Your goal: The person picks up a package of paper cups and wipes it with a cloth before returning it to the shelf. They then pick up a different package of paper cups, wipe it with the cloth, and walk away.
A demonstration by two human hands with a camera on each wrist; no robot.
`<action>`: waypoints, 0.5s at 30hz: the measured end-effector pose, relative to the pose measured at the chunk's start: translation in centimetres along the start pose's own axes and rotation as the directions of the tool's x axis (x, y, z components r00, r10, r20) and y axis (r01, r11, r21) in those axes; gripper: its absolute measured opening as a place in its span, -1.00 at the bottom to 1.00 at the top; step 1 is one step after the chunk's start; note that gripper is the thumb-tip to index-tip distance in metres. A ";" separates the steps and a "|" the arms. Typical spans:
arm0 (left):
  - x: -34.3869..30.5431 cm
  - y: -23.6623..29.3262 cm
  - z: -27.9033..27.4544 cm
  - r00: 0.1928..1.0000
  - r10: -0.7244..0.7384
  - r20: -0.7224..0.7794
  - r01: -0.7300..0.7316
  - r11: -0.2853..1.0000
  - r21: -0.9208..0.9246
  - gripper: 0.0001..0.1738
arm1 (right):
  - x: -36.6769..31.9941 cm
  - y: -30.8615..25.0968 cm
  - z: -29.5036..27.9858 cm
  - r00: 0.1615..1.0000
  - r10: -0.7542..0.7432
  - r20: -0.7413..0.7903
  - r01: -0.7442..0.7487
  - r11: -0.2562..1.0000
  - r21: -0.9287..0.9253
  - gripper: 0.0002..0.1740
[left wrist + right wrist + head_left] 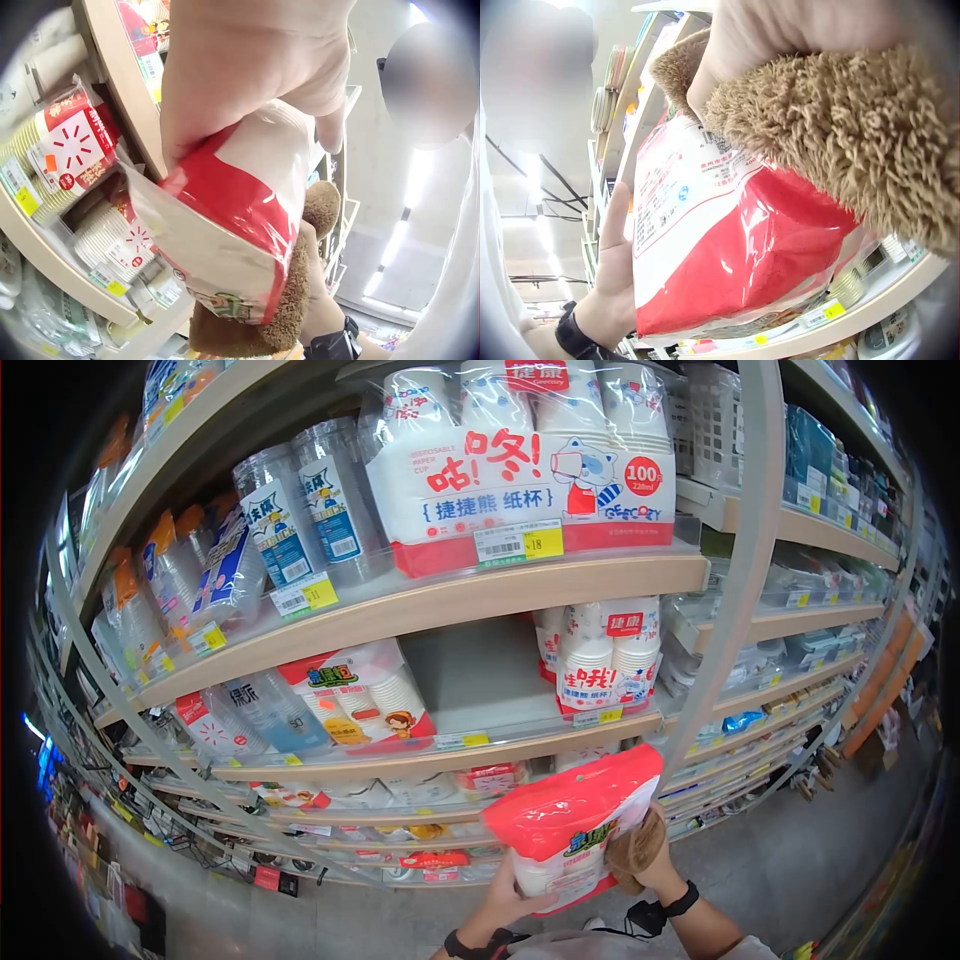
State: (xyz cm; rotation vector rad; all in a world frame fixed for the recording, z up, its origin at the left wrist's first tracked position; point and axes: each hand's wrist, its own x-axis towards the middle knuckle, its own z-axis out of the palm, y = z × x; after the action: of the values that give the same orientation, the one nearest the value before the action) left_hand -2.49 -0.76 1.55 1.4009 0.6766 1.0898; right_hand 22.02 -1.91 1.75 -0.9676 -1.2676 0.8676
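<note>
In front of the lower shelves, a red-and-white plastic pack of paper cups (570, 810) is held up and tilted. My left hand (508, 900) grips its lower left end, thumb on the front. In the left wrist view that hand (255, 67) curls over the end of the pack (232, 202). My right hand (657, 860) holds a brown fluffy cloth (634, 850) against the pack's right side. Close up in the right wrist view, the cloth (840, 127) lies under the fingers, over the pack's printed white and red face (750, 247).
Above stands a large paper cup pack (520, 480) on a shelf (430, 610) with price tags. A lower shelf (490, 710) bears another cup pack (365, 700) and a smaller one (610, 660). An upright metal post (735, 590) rises on the right. Grey floor (800, 850) lies below.
</note>
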 end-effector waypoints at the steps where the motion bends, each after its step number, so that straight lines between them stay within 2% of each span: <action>1: -0.1 0.0 -0.3 0.998 -0.023 0.058 0.026 0.999 -0.042 0.01 | 0.1 0.3 0.1 0.999 0.018 -0.036 -0.019 1.000 -0.012 -0.03; 2: -0.2 0.0 -0.6 0.992 -0.044 0.117 0.054 0.995 -0.083 0.07 | 0.2 0.2 0.2 0.999 0.017 -0.028 -0.017 1.000 -0.009 -0.03; 3: -0.4 0.1 -0.9 0.993 -0.042 0.110 0.051 0.995 -0.082 0.07 | 0.2 0.0 0.3 0.999 0.023 -0.022 -0.023 1.000 0.001 -0.03; 5: -0.6 1.1 -1.0 0.981 -0.091 0.170 0.093 0.996 -0.002 0.09 | -0.1 0.3 0.3 0.999 0.036 -0.011 -0.036 0.999 0.010 -0.03; 7: -1.0 0.3 -1.6 0.972 -0.141 0.190 0.146 0.989 -0.012 0.08 | -0.3 1.2 0.4 0.997 0.084 0.000 -0.084 0.996 0.010 0.11; 8: -1.2 0.1 -1.9 0.959 -0.187 0.215 0.196 0.980 -0.020 0.07 | -0.3 1.0 0.6 0.996 0.083 0.007 -0.083 0.996 0.013 0.11; 10: -1.6 -0.2 -1.9 0.963 -0.185 0.194 0.194 0.981 -0.027 0.04 | -0.2 -0.2 1.4 0.994 0.112 -0.007 -0.111 0.993 0.044 -0.05; 14: -1.8 0.3 -1.4 0.978 -0.137 0.156 0.147 0.987 -0.059 -0.06 | -0.2 -1.2 1.7 0.986 0.167 0.016 -0.168 0.980 0.104 -0.09; 15: -1.7 0.6 -1.4 0.980 -0.129 0.150 0.138 0.989 -0.058 -0.06 | -0.3 -0.3 1.3 0.986 0.167 0.009 -0.167 0.983 0.078 0.00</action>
State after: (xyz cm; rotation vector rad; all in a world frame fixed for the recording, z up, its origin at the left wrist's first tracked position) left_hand -4.55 -1.75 1.56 1.3426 0.6133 0.8879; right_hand 20.71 -2.16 1.95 -1.0208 -1.1566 1.0417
